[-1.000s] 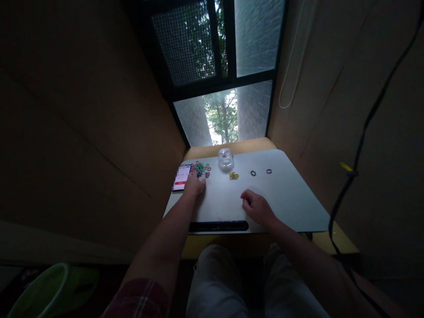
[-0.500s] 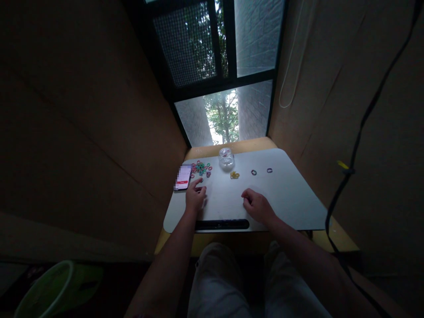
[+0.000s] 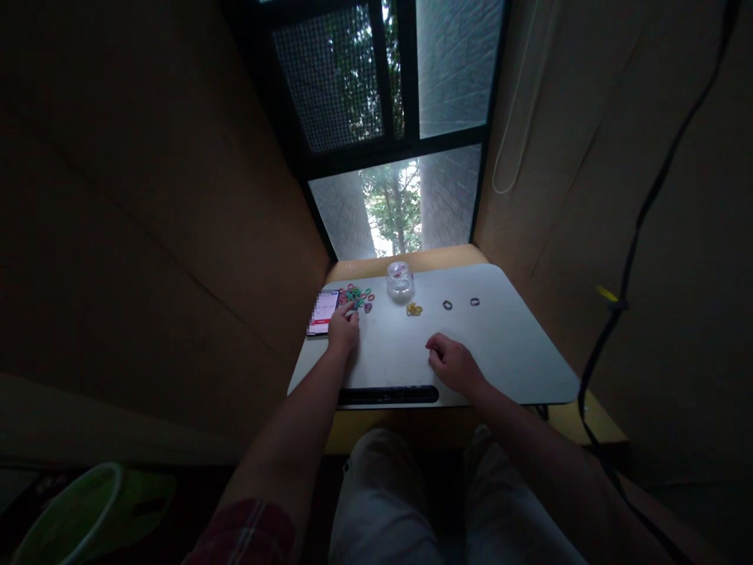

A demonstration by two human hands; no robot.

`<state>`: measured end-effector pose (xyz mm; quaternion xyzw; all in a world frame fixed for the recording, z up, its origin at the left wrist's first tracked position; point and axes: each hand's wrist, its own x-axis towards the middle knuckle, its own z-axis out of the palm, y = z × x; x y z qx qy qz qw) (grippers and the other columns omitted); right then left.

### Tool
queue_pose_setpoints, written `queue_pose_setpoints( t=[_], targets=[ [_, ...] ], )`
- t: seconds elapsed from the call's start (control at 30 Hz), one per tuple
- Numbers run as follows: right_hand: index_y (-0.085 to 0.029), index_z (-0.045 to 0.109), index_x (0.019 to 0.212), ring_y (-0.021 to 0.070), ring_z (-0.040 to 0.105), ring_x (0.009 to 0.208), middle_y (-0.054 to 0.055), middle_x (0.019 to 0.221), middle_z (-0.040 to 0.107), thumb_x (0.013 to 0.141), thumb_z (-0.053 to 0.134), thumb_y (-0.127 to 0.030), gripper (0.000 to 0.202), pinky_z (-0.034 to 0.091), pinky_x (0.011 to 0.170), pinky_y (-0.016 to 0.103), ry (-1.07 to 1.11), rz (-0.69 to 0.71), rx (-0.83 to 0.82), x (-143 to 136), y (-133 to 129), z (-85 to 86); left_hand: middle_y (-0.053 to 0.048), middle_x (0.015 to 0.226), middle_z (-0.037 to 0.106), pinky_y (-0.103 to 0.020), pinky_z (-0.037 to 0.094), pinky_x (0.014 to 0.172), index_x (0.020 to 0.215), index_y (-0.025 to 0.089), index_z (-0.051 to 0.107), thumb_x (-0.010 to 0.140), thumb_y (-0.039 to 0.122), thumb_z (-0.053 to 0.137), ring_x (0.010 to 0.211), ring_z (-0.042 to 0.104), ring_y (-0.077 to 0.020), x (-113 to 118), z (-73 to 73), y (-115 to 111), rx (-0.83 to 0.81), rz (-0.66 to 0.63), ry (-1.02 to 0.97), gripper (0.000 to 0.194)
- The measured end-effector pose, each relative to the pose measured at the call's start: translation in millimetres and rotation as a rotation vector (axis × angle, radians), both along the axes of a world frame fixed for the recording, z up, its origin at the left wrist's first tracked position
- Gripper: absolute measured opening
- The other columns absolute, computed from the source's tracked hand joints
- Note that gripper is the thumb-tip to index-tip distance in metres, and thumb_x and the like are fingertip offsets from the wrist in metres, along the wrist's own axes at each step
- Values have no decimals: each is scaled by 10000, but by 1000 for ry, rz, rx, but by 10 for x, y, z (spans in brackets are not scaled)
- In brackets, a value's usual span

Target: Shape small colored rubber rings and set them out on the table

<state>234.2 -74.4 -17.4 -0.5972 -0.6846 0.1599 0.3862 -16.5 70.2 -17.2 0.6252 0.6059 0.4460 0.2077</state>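
My left hand [image 3: 344, 328] reaches to the near edge of a pile of small hair ties [image 3: 356, 295], mostly pink and green, at the left of the white table [image 3: 394, 353]. Its index finger stretches onto the pile; no tie can be made out in its grasp. Loosely curled, my right hand [image 3: 452, 362] rests on the table with nothing visible between its fingers. Beyond and between the hands lies a small heap of yellow hair ties [image 3: 414, 310]. Farther right are a dark tie [image 3: 448, 305] and a purplish tie [image 3: 474, 302], lying apart.
A clear jar [image 3: 400, 284] stands at the table's back edge. A phone [image 3: 323, 312] lies beside my left hand. Along the front edge runs a black slot [image 3: 388, 395]. A black cable [image 3: 638, 227] hangs at the right, and a green bin [image 3: 88, 510] sits lower left.
My left hand has moved forward and slightly left, so its index finger now meets the pile. My right hand stays in its place on the table, still curled.
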Motion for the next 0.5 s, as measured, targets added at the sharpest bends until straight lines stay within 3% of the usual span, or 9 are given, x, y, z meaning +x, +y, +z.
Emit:
queue_pose_setpoints(
  t=[0.07,0.27,0.5],
  targets=[
    [-200,593,854,138,517,603,-12,660,573,758,456,-175,170,349,601,245,-2,3,-1,1,-2,8,-114,1167,661,-295,515,854,1111,152,672,789,226,565,982,642,-186,29,61,54,29,42,57,348],
    [-201,581,844,133,500,588,-20,642,552,756,462,-168,152,339,588,240,6,18,-15,3,-25,45,-61,895,714,-285,511,661,1077,185,663,807,264,518,647,636,-146,73,130,169,-102,164,-53,317],
    [-201,588,833,127,495,587,-17,648,560,762,463,-173,146,333,586,239,14,16,-20,3,-23,58,-34,900,661,-281,490,773,881,173,603,709,228,654,812,616,-142,26,113,254,23,301,-76,187]
  ],
)
